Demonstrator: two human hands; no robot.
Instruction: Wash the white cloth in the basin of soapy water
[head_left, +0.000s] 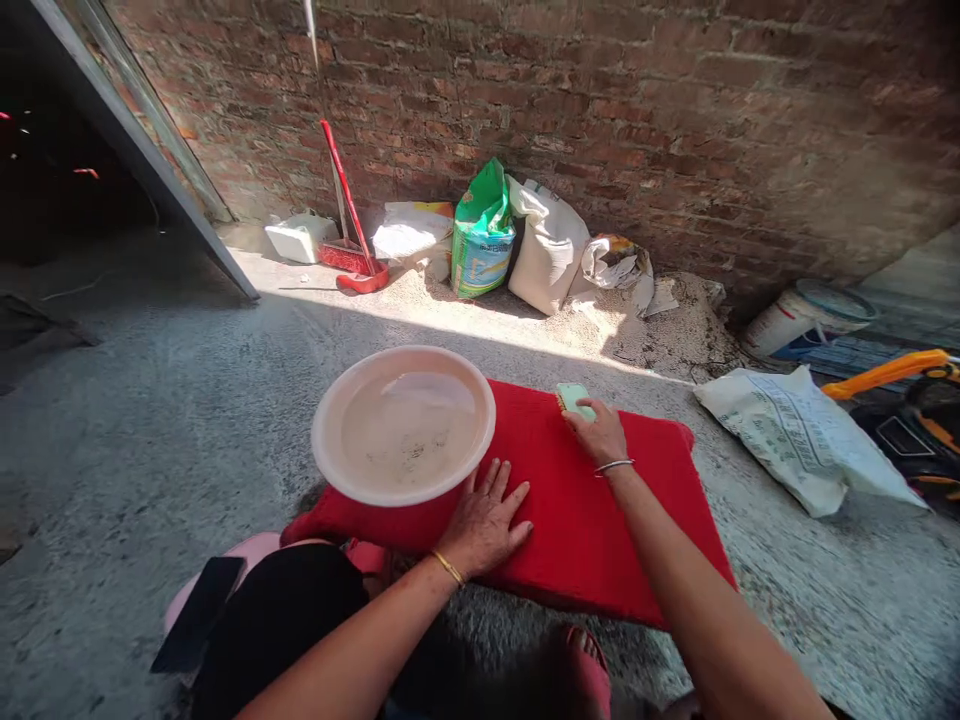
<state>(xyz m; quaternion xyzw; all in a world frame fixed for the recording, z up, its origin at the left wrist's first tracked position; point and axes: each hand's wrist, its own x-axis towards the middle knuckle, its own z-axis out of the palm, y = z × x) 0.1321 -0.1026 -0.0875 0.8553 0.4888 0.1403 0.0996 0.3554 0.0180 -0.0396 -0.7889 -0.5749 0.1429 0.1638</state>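
1. Scrubbing in hand — right hand [598,432] grips a green brush [574,398] on the red mat's [600,540] far edge.
2. Left hand [484,520] lies flat, fingers spread, pinning the mat beside the water basin [322,440].
3. Next calls for steady downward pressure, I judge.

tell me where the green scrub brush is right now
In the head view the green scrub brush sits under the right hand near the red mat's far edge, right of the pink basin.

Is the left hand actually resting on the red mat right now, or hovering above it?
Touching. The head view shows the left hand lying flat, fingers spread, palm down on the red mat beside the basin.
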